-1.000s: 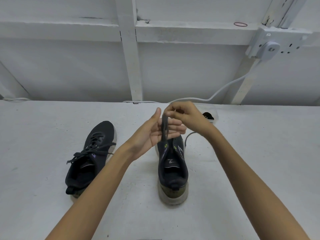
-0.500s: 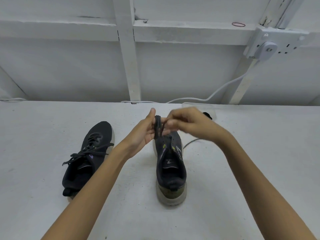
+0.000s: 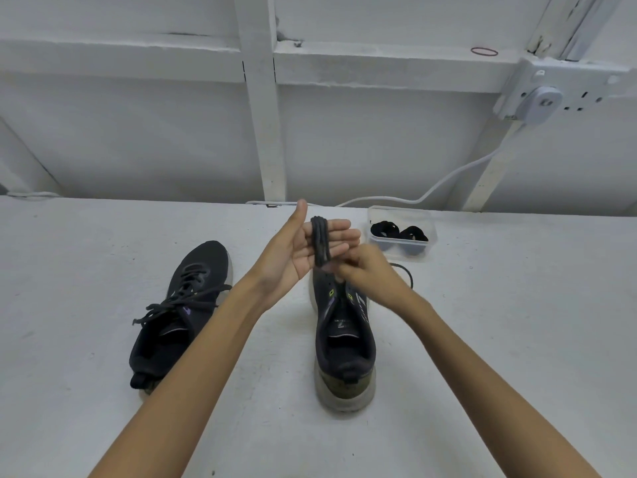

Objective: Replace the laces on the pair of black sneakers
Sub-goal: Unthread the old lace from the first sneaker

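White surface (image 3: 517,322) below a white panelled wall carries everything. We're coiling the old lace (image 3: 320,243): it sits in several turns round the straight fingers (image 3: 341,225) of our L hand (image 3: 303,253), held up over the front of the unlaced sneaker (image 3: 344,343). Our R hand (image 3: 368,274) pinches the lace just under those fingers, w/ the loose tail (image 3: 409,276) trailing onto the surface beside it. Second sneaker (image 3: 179,322), well to the left, has its lace in, ends untied. Clear tub (image 3: 400,210) near the wall holds two coiled black laces (image 3: 384,231), prob. the new ones. Step in hand, we judge: bundling the pulled lace, so roughly a quarter done. Next: finish the winding, slip the coil off w/o it springing loose, set it aside, then fetch a fresh lace.
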`<action>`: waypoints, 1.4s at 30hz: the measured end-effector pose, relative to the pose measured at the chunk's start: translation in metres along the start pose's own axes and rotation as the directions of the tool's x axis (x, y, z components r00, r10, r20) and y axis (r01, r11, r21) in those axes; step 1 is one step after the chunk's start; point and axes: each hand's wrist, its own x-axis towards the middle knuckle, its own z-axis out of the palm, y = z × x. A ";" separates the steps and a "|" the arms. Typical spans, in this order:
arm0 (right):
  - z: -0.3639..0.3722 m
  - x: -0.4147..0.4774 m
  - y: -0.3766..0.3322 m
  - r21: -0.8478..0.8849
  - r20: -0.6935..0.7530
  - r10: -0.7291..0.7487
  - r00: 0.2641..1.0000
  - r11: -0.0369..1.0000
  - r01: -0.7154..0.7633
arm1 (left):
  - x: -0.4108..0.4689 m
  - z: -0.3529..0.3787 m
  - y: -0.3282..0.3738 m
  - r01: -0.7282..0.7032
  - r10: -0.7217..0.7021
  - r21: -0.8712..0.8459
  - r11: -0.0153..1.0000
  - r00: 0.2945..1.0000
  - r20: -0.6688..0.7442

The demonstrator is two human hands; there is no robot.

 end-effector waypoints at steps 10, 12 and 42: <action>-0.049 -0.003 -0.053 -0.052 0.202 -0.126 0.971 0.989 0.139 | 0.001 -0.006 -0.012 0.058 -0.038 0.232 0.971 0.995 -0.088; -0.054 0.012 -0.051 -0.140 0.120 -0.165 0.979 0.973 0.181 | -0.001 -0.003 -0.012 0.045 -0.039 0.237 0.971 0.999 -0.033; -0.046 0.031 -0.022 0.092 0.023 -0.163 0.986 0.983 0.160 | -0.005 -0.002 -0.012 0.111 -0.123 0.139 0.984 0.989 0.083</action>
